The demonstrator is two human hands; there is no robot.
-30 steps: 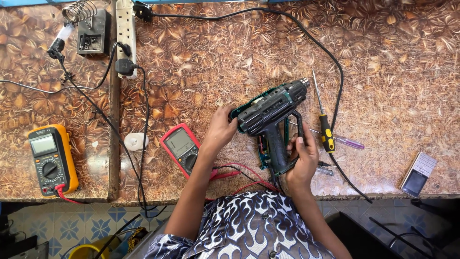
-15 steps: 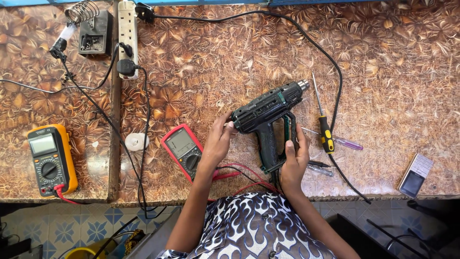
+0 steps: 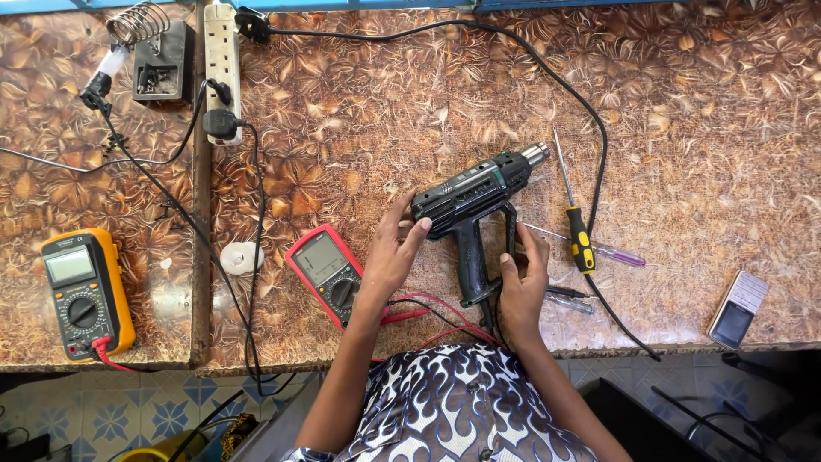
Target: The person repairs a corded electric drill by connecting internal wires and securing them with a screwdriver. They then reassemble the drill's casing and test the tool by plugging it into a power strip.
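heat gun point(image 3: 475, 201) sits mid-bench on the brown patterned worktop point(image 3: 727, 111), dark green/black body lying on its side, metal nozzle pointing up-right, handle running down toward the person. left hand point(image 3: 391, 257) has fingers curled against the rear end of the body, thumb on top, gripping it. right hand point(image 3: 522, 287) is loosely wrapped beside the handle near its base, fingertips touching the handle (can't tell if it's a full grip). black power cord point(image 3: 479, 34) loops from a plug at the top edge round to the right and down past the bench front. white power strip point(image 3: 224, 60) top left, soldering stand point(image 3: 158, 60) just beside it. yellow multimeter point(image 3: 85, 291) far left, red multimeter point(image 3: 329, 272) just left of the left wrist, red leads trailing under the hands. yellow-handled screwdriver point(image 3: 577, 231) just right of the nozzle, purple-handled one point(image 3: 611, 253) crossing beneath it. small phone-like device point(image 3: 738, 310) at the right bench edge, well apart. white tape roll point(image 3: 239, 257) near the red meter
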